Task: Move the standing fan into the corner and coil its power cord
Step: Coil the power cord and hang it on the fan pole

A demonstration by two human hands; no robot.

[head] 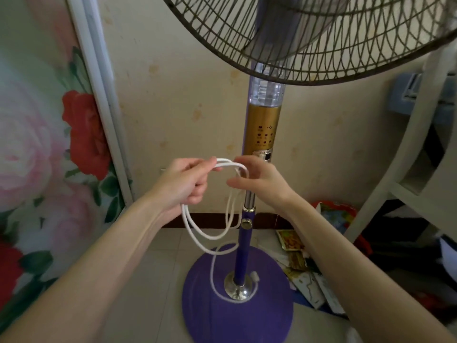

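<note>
fan [263,127] top cut off above hands | left hand [183,184] grips smooth white cord [185,217] loops | right hand [259,180] pinches them, blurred

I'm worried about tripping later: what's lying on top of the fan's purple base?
A run of the white cord lies on the purple base, curling round the chrome collar at the pole's foot. Whatever lies directly behind the collar is hidden.

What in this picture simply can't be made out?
Head view:
- Fan grille: top cut off by the frame edge.
- Control panel: labels too small to read.
- Right hand: blurred fingers, grip on the power cord unclear.
- Fan base: near rim cut by the bottom edge.
</note>
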